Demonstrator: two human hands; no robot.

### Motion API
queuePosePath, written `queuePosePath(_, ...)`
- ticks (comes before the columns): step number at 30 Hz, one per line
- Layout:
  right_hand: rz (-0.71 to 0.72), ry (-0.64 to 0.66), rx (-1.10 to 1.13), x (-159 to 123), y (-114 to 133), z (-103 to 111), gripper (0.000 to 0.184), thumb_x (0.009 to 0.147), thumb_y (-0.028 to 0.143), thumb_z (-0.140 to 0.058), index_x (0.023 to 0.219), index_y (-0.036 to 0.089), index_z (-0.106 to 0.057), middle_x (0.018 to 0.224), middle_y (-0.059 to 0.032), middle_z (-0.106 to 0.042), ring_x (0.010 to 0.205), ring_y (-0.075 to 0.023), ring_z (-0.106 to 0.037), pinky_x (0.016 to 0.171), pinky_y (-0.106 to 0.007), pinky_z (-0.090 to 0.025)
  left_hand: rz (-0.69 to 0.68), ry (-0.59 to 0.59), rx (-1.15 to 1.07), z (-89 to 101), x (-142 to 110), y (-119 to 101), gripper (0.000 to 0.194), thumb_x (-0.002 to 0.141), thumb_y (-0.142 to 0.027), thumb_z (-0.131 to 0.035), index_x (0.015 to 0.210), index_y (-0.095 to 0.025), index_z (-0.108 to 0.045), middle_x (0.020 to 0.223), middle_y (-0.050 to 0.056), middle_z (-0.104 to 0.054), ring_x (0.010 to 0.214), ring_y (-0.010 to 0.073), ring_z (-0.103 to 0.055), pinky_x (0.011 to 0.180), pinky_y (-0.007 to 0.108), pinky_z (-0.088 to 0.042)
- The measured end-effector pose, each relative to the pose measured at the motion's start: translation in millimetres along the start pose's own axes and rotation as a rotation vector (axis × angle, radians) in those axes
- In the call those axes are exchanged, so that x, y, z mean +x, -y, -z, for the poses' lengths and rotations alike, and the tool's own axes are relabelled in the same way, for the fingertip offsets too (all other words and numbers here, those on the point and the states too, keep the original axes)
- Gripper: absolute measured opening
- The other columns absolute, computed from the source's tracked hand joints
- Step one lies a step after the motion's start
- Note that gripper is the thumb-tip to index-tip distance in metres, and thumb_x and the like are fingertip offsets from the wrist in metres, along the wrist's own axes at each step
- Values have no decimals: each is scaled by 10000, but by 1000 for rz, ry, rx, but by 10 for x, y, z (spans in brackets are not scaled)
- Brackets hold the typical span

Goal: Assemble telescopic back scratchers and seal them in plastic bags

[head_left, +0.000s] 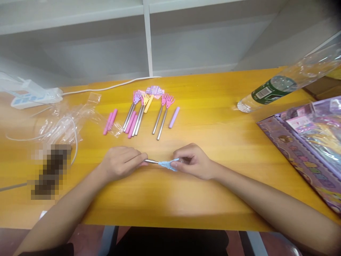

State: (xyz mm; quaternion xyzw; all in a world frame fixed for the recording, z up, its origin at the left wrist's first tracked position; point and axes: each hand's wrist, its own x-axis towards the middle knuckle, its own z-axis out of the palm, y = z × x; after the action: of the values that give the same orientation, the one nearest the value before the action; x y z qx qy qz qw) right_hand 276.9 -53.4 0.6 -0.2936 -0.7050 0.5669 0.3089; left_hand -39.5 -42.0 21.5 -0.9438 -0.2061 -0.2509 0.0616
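Between my hands lies a back scratcher with a light blue hand-shaped head (166, 164) and a thin metal rod (151, 161). My left hand (125, 161) is closed round the rod end, hiding the rest of it. With thumb and fingers, my right hand (193, 161) pinches the blue head. Beyond them on the table are several more metal rods with hand-shaped heads: a purple one (136, 97), a yellow one (145, 99) and pink ones (169, 101). Loose tube handles lie among them: pink (112, 119), yellow (149, 104) and lilac (174, 117).
A plastic bottle (274, 90) with a green label leans at the right, by a purple printed box (298, 156) holding bagged items. Clear plastic bags (64, 131), a white cable (112, 86) and a power strip (37, 97) are at the left. Shelving (147, 39) stands behind the table.
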Motion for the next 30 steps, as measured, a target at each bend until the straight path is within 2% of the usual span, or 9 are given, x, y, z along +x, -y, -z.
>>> queuePosePath(4,37,-24,1,2,-3,-11,407,1012,439,-694,727,149,-679,552,52,-415,511,-77,-319,489,-229,-241,-5,11,23,13,-5,-2,134,1019,-283,-710,1141,-230,-692,847,5,-774,678,143,-694,627,296,-486)
queuePosePath(7,71,-36,32,7,-4,-22,405,995,426,-720,699,158,-652,542,57,-395,504,-77,-309,489,-232,-234,-21,7,22,29,10,-2,174,1000,-268,-733,1155,-205,-685,836,11,-769,671,145,-689,618,296,-492)
queuePosePath(14,129,-129,93,2,-29,126,485,1021,453,-690,646,163,-586,568,21,-472,508,-88,-376,502,-258,-252,-4,-104,56,117,-15,154,207,969,-227,-766,1159,-180,-697,812,25,-763,662,147,-684,616,274,-519)
queuePosePath(18,85,-192,147,-5,-76,215,506,1004,487,-710,637,168,-571,562,18,-488,498,-91,-380,493,-260,-249,21,-115,82,122,-65,251,198,954,-215,-782,1135,-182,-708,810,32,-764,668,154,-696,626,271,-530)
queuePosePath(22,-3,-230,225,2,-130,204,501,973,519,-742,646,169,-592,546,28,-488,471,-87,-369,467,-250,-245,52,-82,71,81,-88,268,189,952,-209,-785,1115,-164,-700,836,39,-772,687,161,-710,639,279,-544)
queuePosePath(30,-53,-243,261,11,-128,220,487,937,531,-775,653,168,-615,547,25,-507,464,-90,-382,457,-249,-246,50,-91,66,79,-73,280,194,964,-215,-768,1144,-194,-696,829,27,-778,665,158,-708,630,294,-533)
